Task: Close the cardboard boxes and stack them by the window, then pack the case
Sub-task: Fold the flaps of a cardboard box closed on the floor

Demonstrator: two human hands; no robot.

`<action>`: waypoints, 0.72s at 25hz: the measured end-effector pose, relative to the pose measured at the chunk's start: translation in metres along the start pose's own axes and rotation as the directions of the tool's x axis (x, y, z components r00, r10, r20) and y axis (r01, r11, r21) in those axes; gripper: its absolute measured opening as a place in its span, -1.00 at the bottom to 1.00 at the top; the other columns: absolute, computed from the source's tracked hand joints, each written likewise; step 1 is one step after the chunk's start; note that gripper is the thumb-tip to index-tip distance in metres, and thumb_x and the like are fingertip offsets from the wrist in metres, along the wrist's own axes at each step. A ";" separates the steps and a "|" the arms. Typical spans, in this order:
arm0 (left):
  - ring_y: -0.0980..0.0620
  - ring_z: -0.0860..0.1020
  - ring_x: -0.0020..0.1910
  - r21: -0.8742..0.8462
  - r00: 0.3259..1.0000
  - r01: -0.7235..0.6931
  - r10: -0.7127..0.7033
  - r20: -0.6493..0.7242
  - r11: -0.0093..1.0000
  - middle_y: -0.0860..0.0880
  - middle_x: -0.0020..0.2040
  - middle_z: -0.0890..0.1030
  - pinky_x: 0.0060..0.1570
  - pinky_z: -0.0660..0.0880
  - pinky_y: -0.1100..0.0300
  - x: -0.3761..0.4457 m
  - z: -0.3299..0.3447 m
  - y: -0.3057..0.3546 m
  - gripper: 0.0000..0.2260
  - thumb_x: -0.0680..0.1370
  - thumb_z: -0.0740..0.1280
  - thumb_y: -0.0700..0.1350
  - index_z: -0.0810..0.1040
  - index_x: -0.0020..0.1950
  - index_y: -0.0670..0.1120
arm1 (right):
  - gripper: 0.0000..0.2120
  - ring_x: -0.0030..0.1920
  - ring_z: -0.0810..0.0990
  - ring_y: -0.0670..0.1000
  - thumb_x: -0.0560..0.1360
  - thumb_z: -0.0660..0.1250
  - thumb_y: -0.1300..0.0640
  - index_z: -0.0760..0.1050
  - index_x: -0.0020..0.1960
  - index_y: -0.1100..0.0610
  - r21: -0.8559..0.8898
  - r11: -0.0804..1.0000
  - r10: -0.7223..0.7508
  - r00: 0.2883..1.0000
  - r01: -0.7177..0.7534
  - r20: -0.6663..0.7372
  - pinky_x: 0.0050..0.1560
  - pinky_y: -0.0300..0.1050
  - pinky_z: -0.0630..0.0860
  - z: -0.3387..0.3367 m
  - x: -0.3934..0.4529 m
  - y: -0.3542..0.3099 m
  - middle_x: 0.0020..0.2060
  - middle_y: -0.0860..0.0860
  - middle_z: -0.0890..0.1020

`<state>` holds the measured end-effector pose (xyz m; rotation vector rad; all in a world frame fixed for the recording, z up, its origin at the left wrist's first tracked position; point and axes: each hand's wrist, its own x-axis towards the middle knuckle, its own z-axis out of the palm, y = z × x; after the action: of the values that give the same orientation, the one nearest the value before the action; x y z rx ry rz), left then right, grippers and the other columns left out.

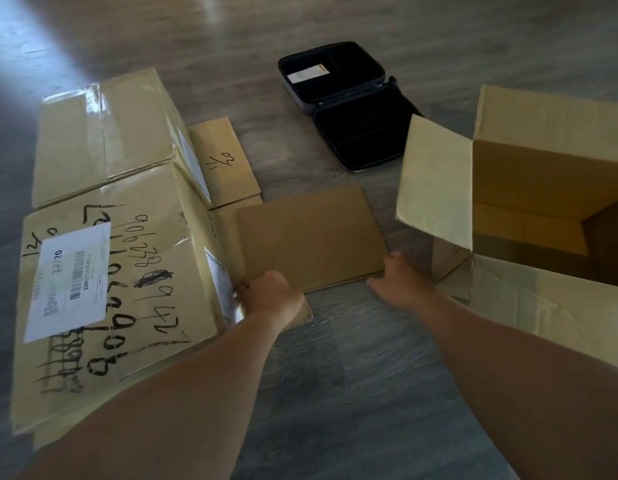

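Note:
A large cardboard box (pixel 106 258) lies on its side at the left, its taped top and a white label facing up. One brown flap (pixel 311 237) sticks out from it toward the middle. My left hand (pixel 271 294) grips the flap's near left corner. The near right corner is held by my right hand (pixel 399 277). A second cardboard box (pixel 529 188) stands open at the right with its flaps spread. Beyond the flap, a black case (pixel 349 105) lies open on the floor, a white card inside its far half.
Grey wood-look floor (pixel 352 358) runs all around. Another flap marked in pen (pixel 224 161) lies flat beside the left box. Bright light falls across the floor at the top left.

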<state>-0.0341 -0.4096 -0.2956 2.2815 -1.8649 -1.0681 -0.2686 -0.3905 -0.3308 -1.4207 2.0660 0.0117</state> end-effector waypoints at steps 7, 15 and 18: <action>-0.05 0.55 -0.32 -0.029 0.997 -0.040 0.038 -0.067 0.999 -0.05 -0.38 0.53 -0.44 0.34 0.23 -0.002 -0.012 0.006 -0.84 0.41 0.37 -0.21 0.46 -0.35 -0.14 | -0.77 0.02 0.51 0.19 0.46 0.37 -0.02 0.42 -0.19 0.11 0.037 0.997 0.071 0.996 -0.069 -0.050 -0.20 -0.09 0.45 0.006 -0.022 -0.016 -0.02 0.14 0.49; -0.18 0.49 -0.01 0.139 0.941 -0.156 0.190 -0.281 0.978 -0.12 -0.14 0.46 -0.14 0.42 0.08 -0.011 -0.068 0.023 -0.81 0.41 0.37 -0.20 0.41 -0.35 -0.13 | -0.56 -0.18 0.51 0.01 0.47 0.44 -0.11 0.53 0.18 0.20 0.164 0.984 0.092 0.982 -0.064 -0.167 -0.22 -0.12 0.51 -0.023 -0.050 -0.037 -0.20 -0.03 0.51; -0.23 0.53 0.00 0.188 0.880 -0.168 0.233 -0.414 0.968 -0.21 -0.08 0.56 -0.08 0.44 0.07 -0.016 -0.101 0.023 -0.71 0.50 0.36 -0.16 0.33 -0.37 -0.09 | -0.57 -0.13 0.51 0.06 0.46 0.42 -0.09 0.56 0.13 0.23 0.266 0.964 0.058 0.970 0.008 -0.237 -0.14 -0.08 0.58 -0.035 -0.066 -0.059 -0.23 -0.02 0.47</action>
<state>-0.0044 -0.4426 -0.2009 2.1011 -1.9745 -0.3623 -0.2207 -0.3717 -0.2503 -1.2803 2.1827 -0.4342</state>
